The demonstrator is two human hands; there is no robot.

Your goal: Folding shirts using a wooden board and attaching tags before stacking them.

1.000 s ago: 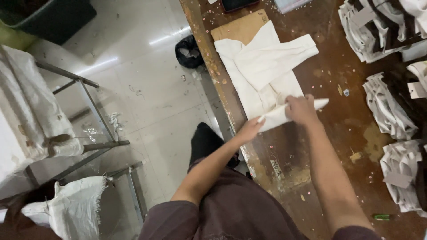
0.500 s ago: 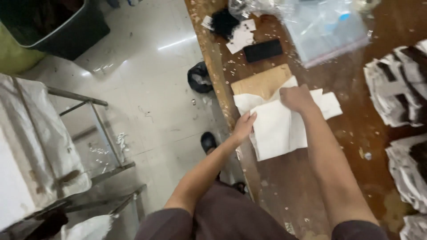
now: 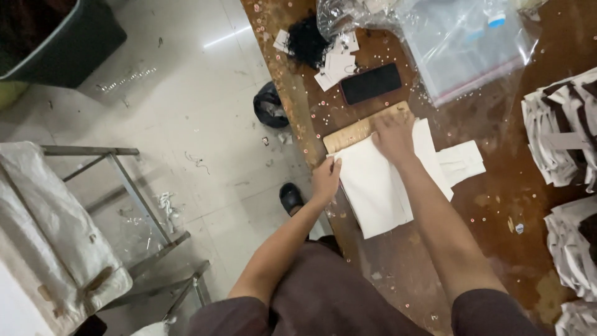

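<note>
Left hand (image 3: 326, 178): flat, fingers apart, on the left edge of the folded white cloth (image 3: 379, 186).
Right hand (image 3: 393, 135): flat, fingers apart, pressing the cloth's top.
Cardboard piece (image 3: 354, 132): under the cloth, on the counter (image 3: 497, 205).
Black phone (image 3: 370, 83): just above the cloth.

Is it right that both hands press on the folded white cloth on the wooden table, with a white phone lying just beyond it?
Not quite: the phone is black, as the head view shows. Both the left hand and right hand do press the folded white cloth on the wooden table.

**Even overhead light, soft focus**

The scene is evenly lit from above. A ceiling light is mirrored as a streak on the floor tiles (image 3: 186, 124), and glare is thrown off the clear plastic bag (image 3: 460, 43). Edges are slightly blurred.
</note>
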